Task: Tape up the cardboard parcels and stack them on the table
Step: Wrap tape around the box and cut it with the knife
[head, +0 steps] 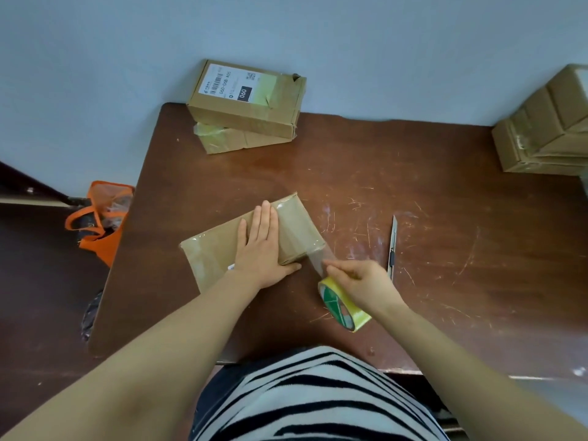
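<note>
A flat cardboard parcel lies in the middle of the brown table. My left hand presses flat on its top, fingers straight. A strip of clear tape runs from the parcel's right end down to a yellow tape roll, which my right hand grips just off the parcel's near right corner. At the table's back left, two taped parcels are stacked, the upper one bearing a shipping label, the lower one partly hidden beneath it.
A utility knife lies on the table right of my right hand. More cardboard boxes are piled at the back right edge. An orange bag sits on the floor left of the table. A wall stands behind.
</note>
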